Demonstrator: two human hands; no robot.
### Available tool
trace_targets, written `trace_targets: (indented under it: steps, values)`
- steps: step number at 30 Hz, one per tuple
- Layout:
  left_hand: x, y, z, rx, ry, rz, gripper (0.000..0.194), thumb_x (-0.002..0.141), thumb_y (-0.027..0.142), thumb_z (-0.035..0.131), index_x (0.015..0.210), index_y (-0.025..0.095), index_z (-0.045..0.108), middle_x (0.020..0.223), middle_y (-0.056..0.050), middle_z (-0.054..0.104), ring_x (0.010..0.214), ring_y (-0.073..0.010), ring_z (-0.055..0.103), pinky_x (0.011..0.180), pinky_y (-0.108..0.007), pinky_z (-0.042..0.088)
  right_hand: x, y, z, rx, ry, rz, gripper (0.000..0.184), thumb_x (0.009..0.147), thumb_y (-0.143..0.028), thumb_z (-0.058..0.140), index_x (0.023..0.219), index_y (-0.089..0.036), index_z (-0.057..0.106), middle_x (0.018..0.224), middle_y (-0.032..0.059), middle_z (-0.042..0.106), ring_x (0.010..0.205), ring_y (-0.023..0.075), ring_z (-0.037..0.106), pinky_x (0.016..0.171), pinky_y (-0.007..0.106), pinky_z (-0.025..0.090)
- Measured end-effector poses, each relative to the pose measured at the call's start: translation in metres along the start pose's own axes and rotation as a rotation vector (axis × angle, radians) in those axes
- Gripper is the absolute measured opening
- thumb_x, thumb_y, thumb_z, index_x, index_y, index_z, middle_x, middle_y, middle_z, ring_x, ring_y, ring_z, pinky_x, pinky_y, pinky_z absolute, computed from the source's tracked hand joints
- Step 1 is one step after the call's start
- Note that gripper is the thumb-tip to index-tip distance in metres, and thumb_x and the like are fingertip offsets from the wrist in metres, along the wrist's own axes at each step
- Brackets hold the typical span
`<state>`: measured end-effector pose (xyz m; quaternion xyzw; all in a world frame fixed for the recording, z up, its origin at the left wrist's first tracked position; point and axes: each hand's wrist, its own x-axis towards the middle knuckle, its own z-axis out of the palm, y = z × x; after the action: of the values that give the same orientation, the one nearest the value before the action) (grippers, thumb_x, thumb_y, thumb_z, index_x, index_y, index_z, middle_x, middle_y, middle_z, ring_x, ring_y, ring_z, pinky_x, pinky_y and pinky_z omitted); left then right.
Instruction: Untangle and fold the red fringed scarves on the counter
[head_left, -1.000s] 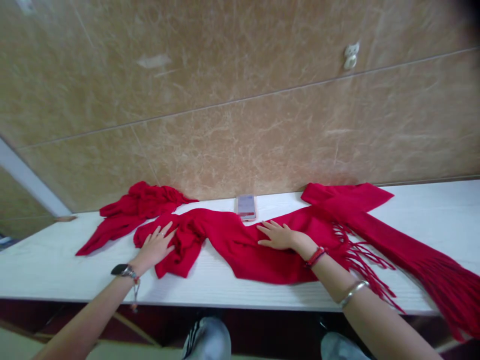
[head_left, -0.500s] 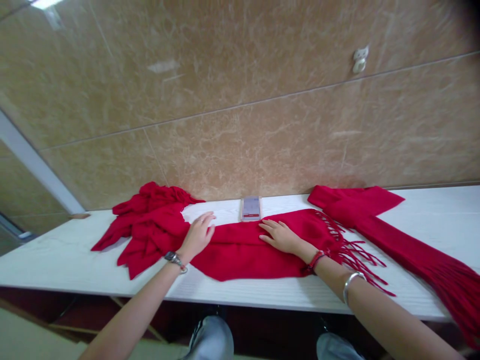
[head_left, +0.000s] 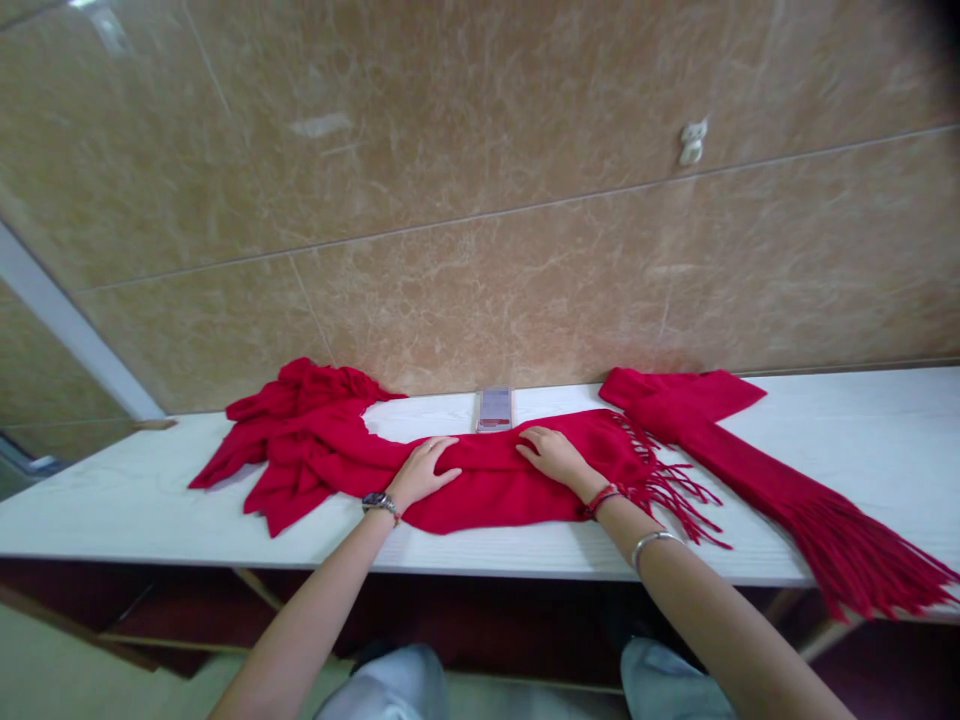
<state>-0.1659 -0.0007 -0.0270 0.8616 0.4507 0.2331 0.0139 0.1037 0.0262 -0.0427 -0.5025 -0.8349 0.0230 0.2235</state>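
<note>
A long red scarf (head_left: 495, 480) with fringed ends lies stretched along a white table (head_left: 150, 510). My left hand (head_left: 424, 472) rests flat on the scarf's middle, fingers spread, a watch on the wrist. My right hand (head_left: 556, 458) lies flat on the scarf just to the right, fingers stretched out, with a red cord and a silver bangle on the arm. The scarf's left part (head_left: 300, 440) is bunched up. A second red fringed scarf (head_left: 750, 470) runs off toward the right edge.
A phone (head_left: 494, 409) lies on the table against the marble wall (head_left: 480, 200), just behind the scarf. A small white hook (head_left: 690, 143) is fixed on the wall. My knees (head_left: 390, 690) show below the table's front edge.
My left hand slid right from the bunched left part to the scarf's middle, close to my right hand. The scarf's middle section now lies flatter and narrower. The right hand barely moved.
</note>
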Motion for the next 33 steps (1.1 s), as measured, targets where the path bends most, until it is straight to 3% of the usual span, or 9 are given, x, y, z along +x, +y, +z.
trace_targets:
  steps: [5,8,11,17,23,28,33]
  values:
    - [-0.001,0.002,-0.002,0.119,0.058,-0.077,0.023,0.078,0.015,0.044,0.098,0.018,0.056,0.099,-0.007,0.052,0.094,-0.0195,0.050,0.089,-0.033,0.040,-0.007,-0.004,-0.011,-0.114,0.139,0.074,0.029,0.088,-0.023,0.034,0.094,-0.016,0.061,0.098,0.0106,0.062,0.096,0.0201,0.053,0.084,0.030,0.037]
    - [-0.002,0.001,-0.003,0.159,0.022,-0.097,0.025,0.074,0.004,0.037,0.078,0.019,0.057,0.086,-0.005,0.052,0.083,-0.0182,0.051,0.079,-0.030,0.042,-0.010,-0.005,-0.014,-0.162,0.205,0.098,0.028,0.087,-0.022,0.033,0.089,-0.016,0.060,0.092,0.0097,0.063,0.089,0.0201,0.055,0.078,0.028,0.038]
    - [-0.003,0.001,-0.002,0.136,-0.017,-0.049,0.028,0.072,0.001,0.036,0.072,0.019,0.057,0.081,-0.004,0.052,0.079,-0.0164,0.051,0.074,-0.027,0.042,-0.013,-0.003,-0.013,-0.171,0.142,0.119,0.029,0.088,-0.023,0.031,0.091,-0.017,0.059,0.092,0.0090,0.064,0.084,0.0189,0.058,0.071,0.026,0.039]
    - [-0.001,0.002,0.000,0.095,-0.021,0.020,0.025,0.075,0.007,0.040,0.081,0.019,0.061,0.083,-0.003,0.056,0.077,-0.0155,0.054,0.072,-0.026,0.044,-0.021,-0.001,-0.012,-0.194,0.058,0.142,0.028,0.085,-0.023,0.035,0.086,-0.017,0.062,0.089,0.0086,0.065,0.081,0.0180,0.059,0.071,0.025,0.040]
    - [-0.001,0.001,0.001,0.031,-0.022,0.066,0.028,0.080,0.014,0.043,0.099,0.020,0.062,0.095,-0.006,0.060,0.090,-0.0182,0.055,0.085,-0.029,0.043,-0.022,0.000,-0.012,-0.148,0.026,0.097,0.028,0.083,-0.023,0.041,0.102,-0.018,0.061,0.103,0.0068,0.064,0.097,0.0175,0.056,0.084,0.027,0.040]
    - [-0.002,0.000,0.003,0.122,-0.008,-0.002,0.028,0.085,0.023,0.041,0.108,0.018,0.056,0.105,-0.008,0.058,0.098,-0.0202,0.053,0.089,-0.033,0.040,-0.025,0.002,-0.011,-0.081,-0.042,0.045,0.041,0.085,-0.041,0.040,0.118,-0.020,0.054,0.123,0.0086,0.054,0.115,0.0215,0.045,0.095,0.039,0.033]
    - [-0.005,0.000,0.004,0.240,0.000,-0.125,0.037,0.084,0.033,0.044,0.118,0.020,0.050,0.125,-0.012,0.046,0.114,-0.0264,0.043,0.094,-0.045,0.033,-0.035,0.004,-0.014,-0.101,-0.143,0.198,0.058,0.084,-0.057,0.033,0.130,-0.024,0.040,0.138,0.0094,0.037,0.127,0.0263,0.029,0.099,0.057,0.019]
